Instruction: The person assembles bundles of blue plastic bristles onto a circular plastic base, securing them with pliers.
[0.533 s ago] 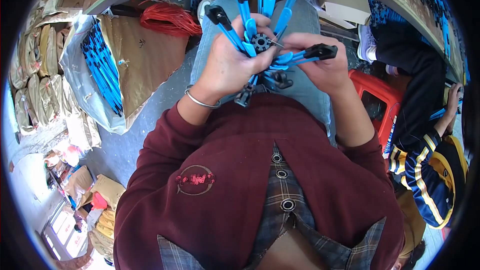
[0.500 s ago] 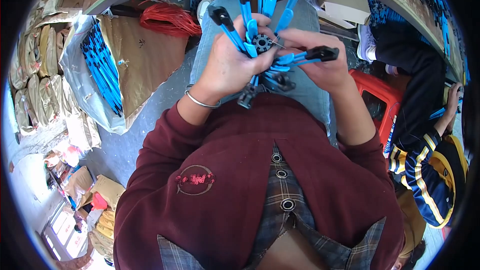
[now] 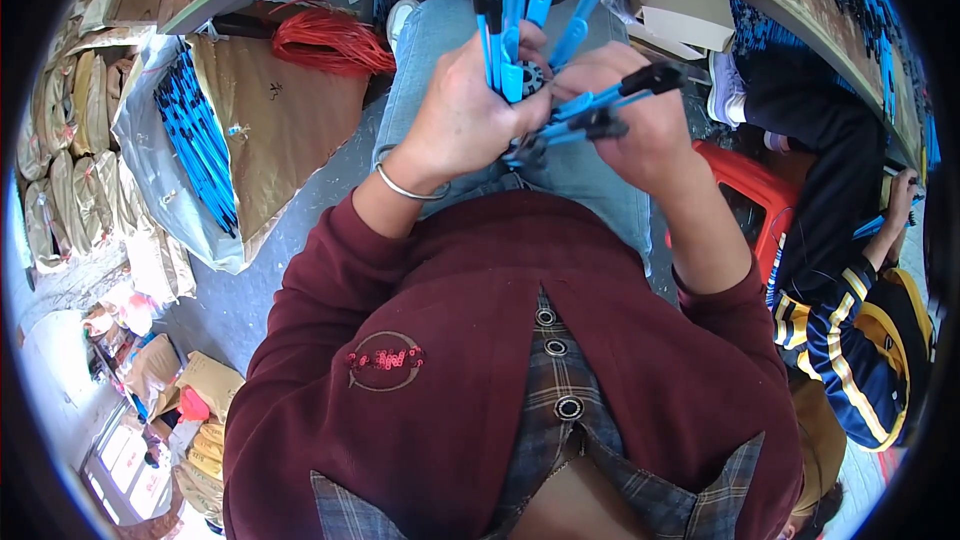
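My left hand and my right hand are raised together over my lap in light blue jeans. Between them I hold a small black toothed hub with several blue rods with black tips fanning out of it. The left hand grips the upright rods and the hub. My right hand's fingers pinch one blue rod that points right. A silver bangle sits on my left wrist.
A plastic bag with blue rods lies on brown paper at the left, with a red wire bundle behind it. A red stool and a seated person in dark striped sleeves are at the right. A workbench edge curves above.
Both hands have lifted the rod assembly higher and closer to the camera, and the rods now stand more upright.
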Action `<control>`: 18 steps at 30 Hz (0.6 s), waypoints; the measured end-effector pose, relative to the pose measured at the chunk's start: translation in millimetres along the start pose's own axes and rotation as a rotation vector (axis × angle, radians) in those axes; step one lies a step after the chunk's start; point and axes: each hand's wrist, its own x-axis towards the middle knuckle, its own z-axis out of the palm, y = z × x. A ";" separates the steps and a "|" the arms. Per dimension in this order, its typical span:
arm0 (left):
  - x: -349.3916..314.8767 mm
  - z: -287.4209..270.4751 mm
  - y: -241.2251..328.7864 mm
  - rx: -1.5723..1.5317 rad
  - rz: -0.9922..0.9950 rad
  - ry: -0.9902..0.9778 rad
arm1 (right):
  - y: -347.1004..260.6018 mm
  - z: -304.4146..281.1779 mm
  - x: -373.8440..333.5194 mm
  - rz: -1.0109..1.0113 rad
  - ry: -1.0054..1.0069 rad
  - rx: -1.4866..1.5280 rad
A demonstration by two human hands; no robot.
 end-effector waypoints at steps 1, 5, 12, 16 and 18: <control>-0.4 -1.0 0.5 -0.021 0.000 -0.037 | 2.6 -2.2 -0.5 -0.249 0.019 -0.110; -2.8 -2.9 4.6 -0.077 -0.023 -0.146 | -5.1 -4.8 -9.1 -0.231 0.055 -0.279; 6.1 -9.8 10.3 -0.111 0.032 -0.313 | -15.3 -17.2 -1.5 0.799 -0.263 0.601; 5.6 -12.2 6.5 -0.124 0.008 -0.256 | -8.7 -20.2 2.5 0.986 -0.327 0.720; 9.5 -13.9 0.0 -0.294 -0.101 -0.266 | 4.8 -31.9 19.1 1.005 -0.322 0.713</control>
